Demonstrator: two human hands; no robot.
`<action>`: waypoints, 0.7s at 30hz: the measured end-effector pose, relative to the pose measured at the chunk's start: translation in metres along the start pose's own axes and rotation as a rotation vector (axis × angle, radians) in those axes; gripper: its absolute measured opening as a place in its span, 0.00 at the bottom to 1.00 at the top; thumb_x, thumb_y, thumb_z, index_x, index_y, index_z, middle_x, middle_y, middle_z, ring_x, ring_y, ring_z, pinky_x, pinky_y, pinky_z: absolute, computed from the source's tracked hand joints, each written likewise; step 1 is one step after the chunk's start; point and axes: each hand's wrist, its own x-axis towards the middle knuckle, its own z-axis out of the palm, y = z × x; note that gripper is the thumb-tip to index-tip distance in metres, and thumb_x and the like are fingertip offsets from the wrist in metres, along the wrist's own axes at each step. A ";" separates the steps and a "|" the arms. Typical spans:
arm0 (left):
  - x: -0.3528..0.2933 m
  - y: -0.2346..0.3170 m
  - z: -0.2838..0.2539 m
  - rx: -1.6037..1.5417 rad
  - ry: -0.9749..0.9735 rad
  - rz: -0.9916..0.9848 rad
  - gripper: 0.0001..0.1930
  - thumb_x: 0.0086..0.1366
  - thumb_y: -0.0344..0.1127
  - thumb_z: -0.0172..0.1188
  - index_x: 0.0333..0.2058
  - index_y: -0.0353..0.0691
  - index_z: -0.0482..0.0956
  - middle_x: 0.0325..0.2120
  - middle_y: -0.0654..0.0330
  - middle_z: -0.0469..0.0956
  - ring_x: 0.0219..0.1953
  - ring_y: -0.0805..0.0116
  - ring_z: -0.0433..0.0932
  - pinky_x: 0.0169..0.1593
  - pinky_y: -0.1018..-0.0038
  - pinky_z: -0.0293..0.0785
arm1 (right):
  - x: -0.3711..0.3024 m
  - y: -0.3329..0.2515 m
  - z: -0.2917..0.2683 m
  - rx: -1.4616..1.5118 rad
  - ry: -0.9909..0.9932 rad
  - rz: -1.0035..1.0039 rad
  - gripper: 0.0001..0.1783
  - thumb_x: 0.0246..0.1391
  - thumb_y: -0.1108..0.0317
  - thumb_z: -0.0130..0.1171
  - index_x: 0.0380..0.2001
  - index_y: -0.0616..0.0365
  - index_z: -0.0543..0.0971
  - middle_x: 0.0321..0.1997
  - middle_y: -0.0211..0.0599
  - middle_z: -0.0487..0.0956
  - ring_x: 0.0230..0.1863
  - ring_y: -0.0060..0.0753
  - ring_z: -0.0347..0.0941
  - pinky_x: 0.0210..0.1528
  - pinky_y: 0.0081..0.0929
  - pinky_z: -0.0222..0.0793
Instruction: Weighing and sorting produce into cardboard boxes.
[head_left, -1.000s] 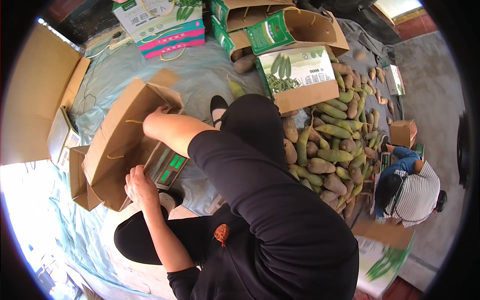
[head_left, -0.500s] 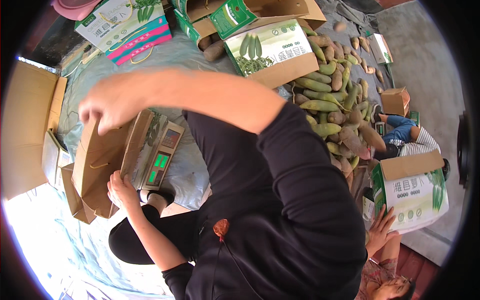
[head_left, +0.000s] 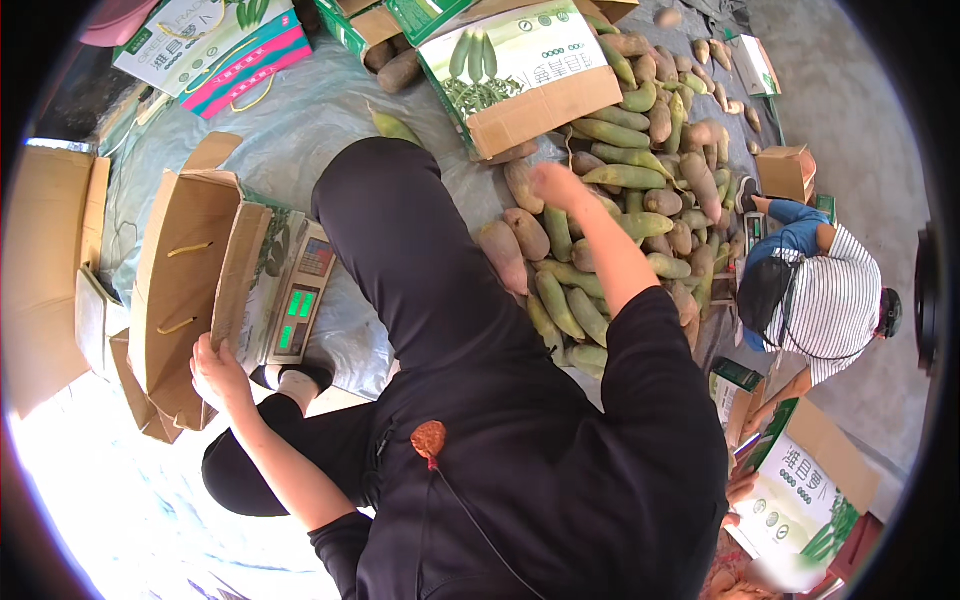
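An open cardboard box point(head_left: 165, 285) with yellow cord handles stands on a digital scale point(head_left: 303, 300) with green-lit displays. My left hand point(head_left: 217, 375) grips the box's near edge, fingers closed on its rim. To the right, my right hand point(head_left: 560, 187) is at the near side of a pile of long green radishes point(head_left: 615, 175), some coated in brown soil. It is beside a soil-covered radish point(head_left: 522, 187). Its fingers are blurred and turned away, so whether they hold anything cannot be made out.
A white and green carton point(head_left: 520, 75) lies at the pile's far edge. One radish point(head_left: 395, 127) rests alone beyond my knee. Printed gift boxes point(head_left: 215, 50) stand far left. On the right are a co-worker in a striped shirt point(head_left: 835, 295) and another person's hands at a carton point(head_left: 800, 490).
My right hand has left the cardboard box and swung right to the radish pile. My left hand stays on the box. At right, the other person's carton has tilted and shifted lower.
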 end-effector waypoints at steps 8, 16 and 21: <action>0.000 -0.012 0.003 -0.068 0.016 0.012 0.12 0.56 0.32 0.58 0.40 0.38 0.74 0.37 0.55 0.76 0.41 0.52 0.74 0.43 0.59 0.70 | -0.076 0.034 0.038 -0.414 -0.279 0.410 0.24 0.43 0.63 0.63 0.48 0.48 0.73 0.52 0.39 0.72 0.56 0.43 0.67 0.52 0.45 0.66; 0.003 -0.018 0.009 -0.054 0.039 0.013 0.13 0.55 0.32 0.58 0.40 0.38 0.74 0.37 0.54 0.77 0.40 0.52 0.74 0.42 0.59 0.70 | -0.114 0.066 0.022 -0.788 -0.411 0.358 0.20 0.52 0.67 0.55 0.50 0.42 0.70 0.53 0.31 0.69 0.58 0.35 0.63 0.51 0.49 0.61; 0.001 -0.021 0.012 -0.028 0.104 0.034 0.13 0.56 0.32 0.58 0.41 0.37 0.74 0.37 0.54 0.77 0.40 0.52 0.74 0.42 0.60 0.71 | -0.116 0.077 0.038 -0.814 -0.306 0.308 0.16 0.55 0.67 0.51 0.48 0.43 0.71 0.49 0.30 0.71 0.56 0.34 0.64 0.50 0.48 0.61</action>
